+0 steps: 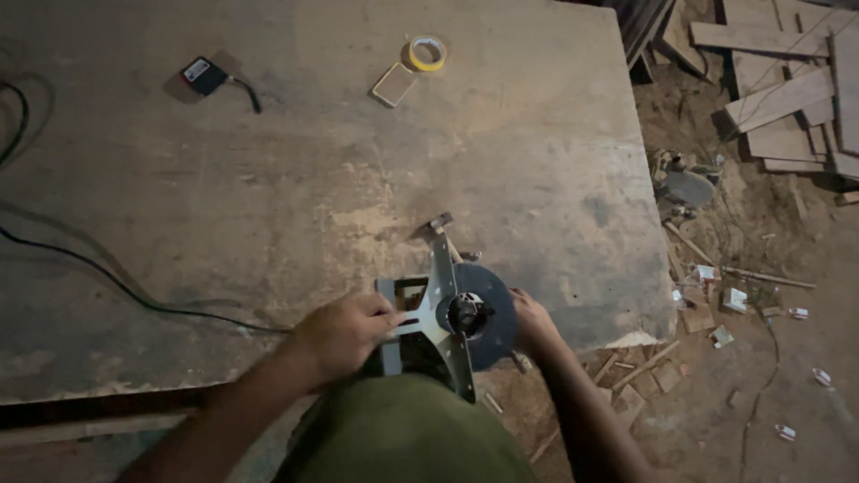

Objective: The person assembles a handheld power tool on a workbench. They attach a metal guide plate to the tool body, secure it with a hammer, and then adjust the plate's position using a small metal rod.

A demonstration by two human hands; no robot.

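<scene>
Head view: a power tool (443,313), apparently a circular saw turned with its metal base plate up, sits at the near edge of the table (268,197), close to the near right corner and against the person's lap. Its dark round blade (488,309) is mounted on the hub and faces right, toward the table's right edge.

The left hand (344,335) is closed around the tool's body on the left side, fingers curled over the housing beside the base plate. The right hand (530,317) lies against the far side of the blade, fingers tucked behind the disc; whether they pinch it or merely press cannot be told.

Judging by this, the blade is already seated on the spindle and the tool is steadied with both hands. No wrench or loose bolt shows near the hands, so whether the hub is tightened cannot be told.

Toward the far edge lie a yellow tape roll (427,52), a small flat rectangular block (394,85), and a small black device (204,75) with a cord. A black cable (89,264) crosses the table's left side. Off the right edge, wood scraps (787,89) and debris litter the floor.
</scene>
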